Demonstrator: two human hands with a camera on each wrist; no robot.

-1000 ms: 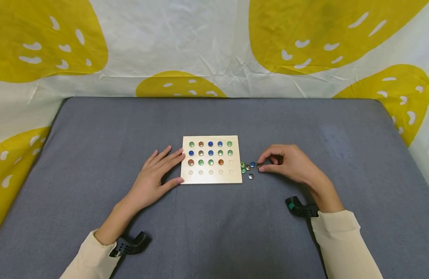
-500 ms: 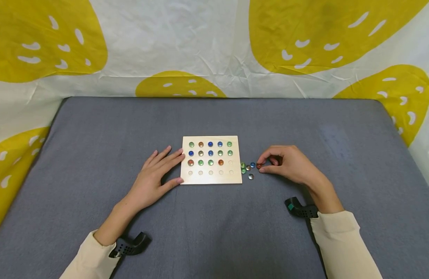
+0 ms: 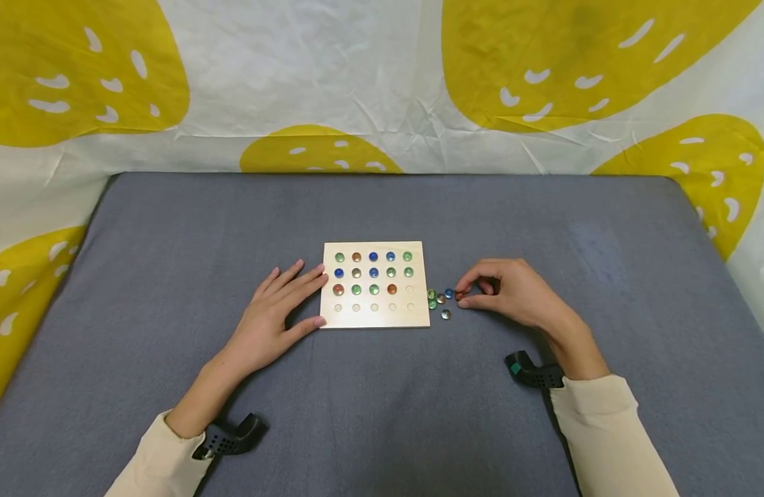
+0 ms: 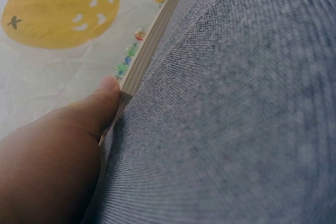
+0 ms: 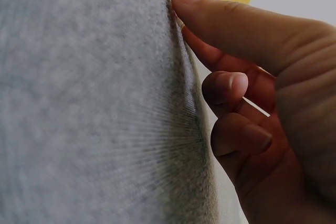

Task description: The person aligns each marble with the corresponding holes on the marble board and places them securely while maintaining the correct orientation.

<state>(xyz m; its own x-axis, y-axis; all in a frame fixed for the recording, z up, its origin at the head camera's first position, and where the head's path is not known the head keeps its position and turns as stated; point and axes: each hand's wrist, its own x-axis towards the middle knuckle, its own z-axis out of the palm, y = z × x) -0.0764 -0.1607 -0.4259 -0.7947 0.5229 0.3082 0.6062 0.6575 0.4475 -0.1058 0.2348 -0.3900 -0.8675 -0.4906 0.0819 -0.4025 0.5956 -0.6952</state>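
Observation:
A pale wooden board (image 3: 383, 317) lies flat, its round hollows in rows. Green, blue and reddish-brown glass marbles fill the two far rows and most of the third; the near row of hollows is bare. The left hand (image 3: 272, 310) rests with fingers spread, fingertips and thumb touching the board's left edge. Just right of the board, the right hand (image 3: 512, 293) pinches a reddish marble (image 3: 459, 295) between thumb and forefinger, low at the cloth. Beside it sit several loose marbles, among them a blue marble (image 3: 449, 293) and a grey marble (image 3: 446, 315). In the right wrist view the thumb hides the pinched marble.
A grey cloth (image 3: 382, 414) covers the table. Behind it hangs a white curtain (image 3: 319, 69) with yellow shapes. Black wrist camera mounts (image 3: 235, 435) jut inward from both wrists, near the cloth.
The right hand has shifted very slightly left, and more of the reddish marble shows at its fingertips. The left hand stays against the board.

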